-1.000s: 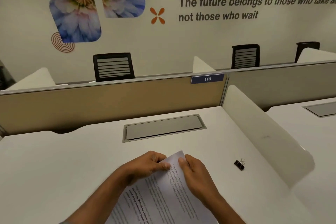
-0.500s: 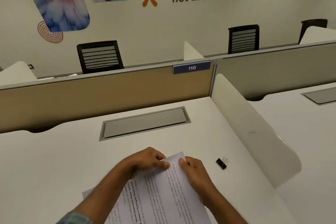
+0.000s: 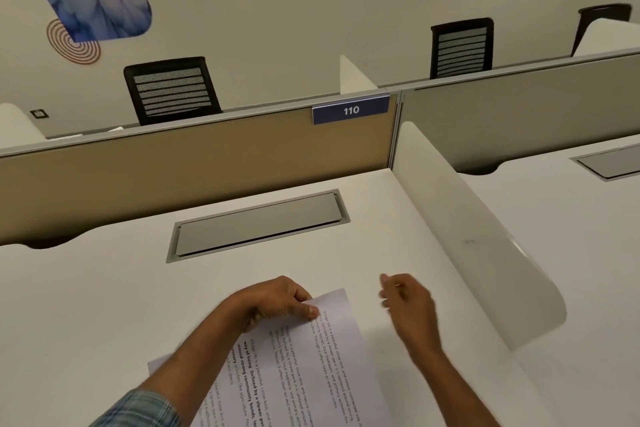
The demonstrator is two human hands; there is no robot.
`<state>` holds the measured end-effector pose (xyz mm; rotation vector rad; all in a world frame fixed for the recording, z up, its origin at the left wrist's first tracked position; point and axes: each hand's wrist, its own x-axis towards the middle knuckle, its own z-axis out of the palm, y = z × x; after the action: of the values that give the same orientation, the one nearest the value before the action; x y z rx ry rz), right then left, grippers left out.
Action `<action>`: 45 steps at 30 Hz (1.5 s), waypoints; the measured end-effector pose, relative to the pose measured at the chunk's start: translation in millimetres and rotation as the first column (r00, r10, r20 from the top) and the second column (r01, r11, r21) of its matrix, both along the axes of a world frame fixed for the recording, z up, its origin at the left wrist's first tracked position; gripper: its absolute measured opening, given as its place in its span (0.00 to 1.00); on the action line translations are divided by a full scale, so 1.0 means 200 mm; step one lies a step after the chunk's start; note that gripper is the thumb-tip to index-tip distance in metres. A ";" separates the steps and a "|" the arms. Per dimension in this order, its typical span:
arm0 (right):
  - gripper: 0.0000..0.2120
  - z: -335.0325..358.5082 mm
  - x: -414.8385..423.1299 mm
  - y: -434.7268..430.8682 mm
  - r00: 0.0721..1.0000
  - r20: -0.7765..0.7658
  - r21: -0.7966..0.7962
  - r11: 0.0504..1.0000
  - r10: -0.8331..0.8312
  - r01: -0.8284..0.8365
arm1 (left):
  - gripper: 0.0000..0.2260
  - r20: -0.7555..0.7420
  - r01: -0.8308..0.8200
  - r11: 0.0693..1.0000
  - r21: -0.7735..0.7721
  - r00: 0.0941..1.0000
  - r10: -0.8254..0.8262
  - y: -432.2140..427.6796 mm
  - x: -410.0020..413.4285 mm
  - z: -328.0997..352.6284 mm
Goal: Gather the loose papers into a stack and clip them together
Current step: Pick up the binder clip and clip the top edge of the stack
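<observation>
Printed white paper sheets (image 3: pixel 311 367), long axis running away from us, sit pinched at their far-left corner by our left hand (image 3: pixel 277 298); our right hand (image 3: pixel 405 302), blurred and apparently empty with fingers loosely curled, hovers just right, nearer any clip, which we cannot see.

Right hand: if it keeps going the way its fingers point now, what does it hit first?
Nothing close. The right hand points away from the person over bare desk; the first thing ahead looks like the grey cable hatch. The hand is blurred, so the line is uncertain.
</observation>
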<state>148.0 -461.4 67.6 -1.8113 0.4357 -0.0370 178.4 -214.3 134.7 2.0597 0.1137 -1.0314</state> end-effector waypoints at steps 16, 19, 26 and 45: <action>0.04 -0.38 0.14 -0.34 0.993 -0.120 -0.233 0.971 0.021 -0.049 | 0.12 -0.025 0.015 1.000 0.024 1.000 -0.014 -0.04 0.06 -0.13; 0.05 -0.35 0.14 -0.34 0.993 -0.119 -0.082 0.996 0.020 -0.030 | 0.12 -0.036 0.015 1.000 0.023 0.999 -0.014 -0.04 0.07 -0.14; 0.06 -0.09 0.07 -0.16 0.990 -0.060 0.386 0.917 0.130 -0.097 | 0.12 -0.044 0.038 0.998 0.053 0.998 -0.035 -0.02 0.05 -0.15; 0.05 0.25 -0.01 0.30 0.830 -0.043 0.240 0.812 0.556 -0.531 | 0.10 -0.009 0.067 0.993 0.096 0.998 -0.066 0.10 -0.07 -0.09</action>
<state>145.9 -402.0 117.2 -1.6622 -0.0225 0.4990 164.3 -193.4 116.0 2.1609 0.1002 -1.0913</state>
